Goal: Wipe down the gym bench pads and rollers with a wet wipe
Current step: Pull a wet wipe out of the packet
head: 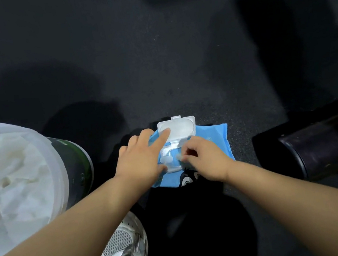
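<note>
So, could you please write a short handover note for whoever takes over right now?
The left grip rests on the wet wipe pack, index finger holding its lid open.
The right grip pinches what looks like a wipe at the opening.
Pack lies on floor between lined bin and black roller.
Done: lid open.
Left: pull the wipe out, clean pads and rollers.

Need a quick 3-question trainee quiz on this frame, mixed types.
1. True or false: the left hand has its forefinger on the open lid of the wet wipe pack.
2. Which hand pinches at the pack's opening? A) left B) right
3. Fill in: the white-lined bin stands on the person's ____ side of the pack.
Key: 1 true; 2 B, the right hand; 3 left.
</note>
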`<state>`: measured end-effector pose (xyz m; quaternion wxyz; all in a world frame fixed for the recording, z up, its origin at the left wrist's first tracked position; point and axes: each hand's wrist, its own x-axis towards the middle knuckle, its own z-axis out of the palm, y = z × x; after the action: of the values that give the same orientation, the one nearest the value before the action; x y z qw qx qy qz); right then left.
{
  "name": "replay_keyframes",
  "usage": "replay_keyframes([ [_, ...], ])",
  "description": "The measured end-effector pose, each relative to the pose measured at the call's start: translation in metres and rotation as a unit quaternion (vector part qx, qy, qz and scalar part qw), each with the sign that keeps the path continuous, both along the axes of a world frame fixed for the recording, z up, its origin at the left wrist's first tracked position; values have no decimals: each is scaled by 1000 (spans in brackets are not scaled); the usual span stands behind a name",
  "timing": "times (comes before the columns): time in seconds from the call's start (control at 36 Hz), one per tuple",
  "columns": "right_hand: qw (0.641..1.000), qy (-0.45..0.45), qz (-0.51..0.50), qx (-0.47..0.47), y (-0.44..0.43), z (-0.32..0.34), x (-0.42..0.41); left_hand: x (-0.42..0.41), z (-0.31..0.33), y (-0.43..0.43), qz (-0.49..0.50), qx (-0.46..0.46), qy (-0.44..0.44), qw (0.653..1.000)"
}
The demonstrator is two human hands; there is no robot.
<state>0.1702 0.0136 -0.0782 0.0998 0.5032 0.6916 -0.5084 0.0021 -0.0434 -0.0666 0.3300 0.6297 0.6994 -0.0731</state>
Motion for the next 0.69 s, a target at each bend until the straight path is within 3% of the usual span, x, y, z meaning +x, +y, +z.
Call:
replay_keyframes([
  [0.22, 969, 123, -132, -168, 8, 3, 20, 7, 0, 0, 10, 1, 7, 1000],
  [0.33, 918, 204, -220, -260, 8, 0, 27, 7, 0, 5, 8, 1, 11, 1000],
  [0.42, 858, 251, -308, -325, 12, 3, 33, 9, -1, 8, 7, 4, 18, 1000],
  [0.47, 841, 259, -337, -334, 14, 8, 35, 9, -1, 9, 10, 3, 21, 1000],
  [0.5, 852, 249, -331, -320, 15, 9, 35, 9, -2, 9, 12, 2, 22, 1000],
  [0.61, 953, 123, -219, -168, 21, 16, 35, 10, -2, 11, 11, 1, 19, 1000],
  [0.69, 983, 77, -152, -72, 17, 18, 34, 11, -2, 10, 15, 6, 16, 1000],
])
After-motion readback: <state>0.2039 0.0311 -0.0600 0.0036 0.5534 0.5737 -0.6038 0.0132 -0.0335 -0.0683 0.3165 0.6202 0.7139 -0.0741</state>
